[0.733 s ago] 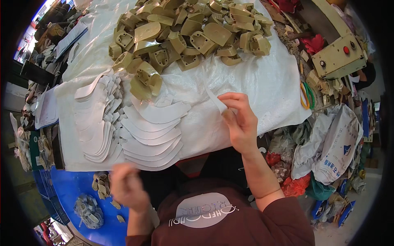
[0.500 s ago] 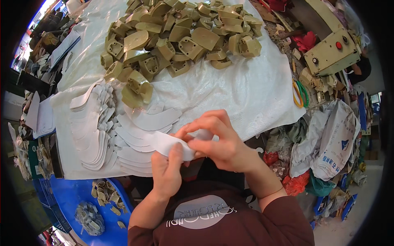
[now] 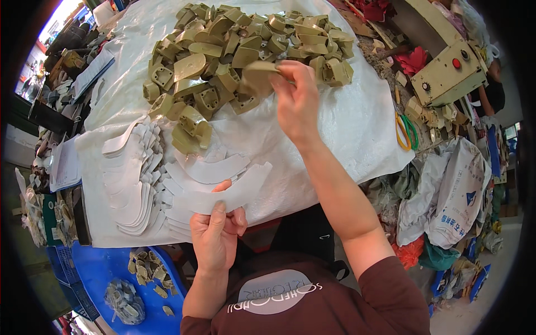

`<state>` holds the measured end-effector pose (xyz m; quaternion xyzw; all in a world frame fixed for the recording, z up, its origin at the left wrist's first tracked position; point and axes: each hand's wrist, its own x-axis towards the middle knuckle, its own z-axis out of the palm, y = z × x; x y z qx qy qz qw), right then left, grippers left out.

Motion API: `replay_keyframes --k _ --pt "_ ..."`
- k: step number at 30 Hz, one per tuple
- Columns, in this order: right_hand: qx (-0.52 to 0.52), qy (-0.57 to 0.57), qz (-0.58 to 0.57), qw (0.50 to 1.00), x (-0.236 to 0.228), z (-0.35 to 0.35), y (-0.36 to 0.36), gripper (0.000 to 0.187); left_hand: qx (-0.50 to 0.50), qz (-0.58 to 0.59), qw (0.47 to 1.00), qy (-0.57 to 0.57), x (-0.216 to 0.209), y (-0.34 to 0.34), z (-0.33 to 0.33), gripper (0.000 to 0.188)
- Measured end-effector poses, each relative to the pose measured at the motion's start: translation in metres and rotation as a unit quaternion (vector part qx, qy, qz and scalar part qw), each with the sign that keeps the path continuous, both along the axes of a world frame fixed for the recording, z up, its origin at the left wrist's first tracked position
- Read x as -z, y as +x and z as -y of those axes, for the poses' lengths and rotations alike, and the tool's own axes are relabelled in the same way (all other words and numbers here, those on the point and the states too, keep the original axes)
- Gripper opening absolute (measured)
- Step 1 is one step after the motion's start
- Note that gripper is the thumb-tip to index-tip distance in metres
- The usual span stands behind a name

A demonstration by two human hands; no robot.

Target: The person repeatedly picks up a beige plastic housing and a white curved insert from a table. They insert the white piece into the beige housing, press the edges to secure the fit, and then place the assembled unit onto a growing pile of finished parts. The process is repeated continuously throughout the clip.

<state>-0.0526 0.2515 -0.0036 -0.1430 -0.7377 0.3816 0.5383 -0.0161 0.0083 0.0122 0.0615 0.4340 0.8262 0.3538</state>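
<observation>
My left hand (image 3: pixel 215 237) pinches a white curved sheet piece (image 3: pixel 245 187) between thumb and fingers, close to the table's near edge. Farther out, my right hand (image 3: pixel 297 100) grips an olive shoe heel (image 3: pixel 258 78) by its edge, at the near side of a heap of similar heels (image 3: pixel 206 49). The held heel is slightly blurred. Under and beside the left hand lie fanned white pieces (image 3: pixel 178 198), with a thicker stack of such pieces (image 3: pixel 125 190) to their left.
White plastic sheeting (image 3: pixel 346 134) covers the table. On the right are yellow- and green-handled scissors (image 3: pixel 410 133), a control box (image 3: pixel 449 72) with a red button and a white sack (image 3: pixel 452 195). A blue tub (image 3: pixel 97 273) at lower left holds scraps and a bagged bundle.
My right hand has left the white piece, reached forward to the heap and taken hold of a heel. The left hand still holds the white piece, now spread out flatter.
</observation>
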Motion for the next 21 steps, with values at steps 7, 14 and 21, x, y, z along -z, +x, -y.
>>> replay_keyframes --k 7,14,21 --pt "-0.04 0.273 0.097 0.956 -0.002 0.01 0.068 0.026 -0.005 -0.023 1.0 -0.019 -0.003 -0.001 0.007 0.033" --pt "-0.125 0.211 0.239 0.939 0.0 0.017 0.096 0.028 0.011 -0.025 0.999 -0.016 0.001 0.003 0.005 0.032" --pt "-0.198 -0.137 0.191 0.952 0.01 0.028 0.124 0.023 0.015 -0.024 1.0 -0.006 -0.001 0.002 0.008 0.035"
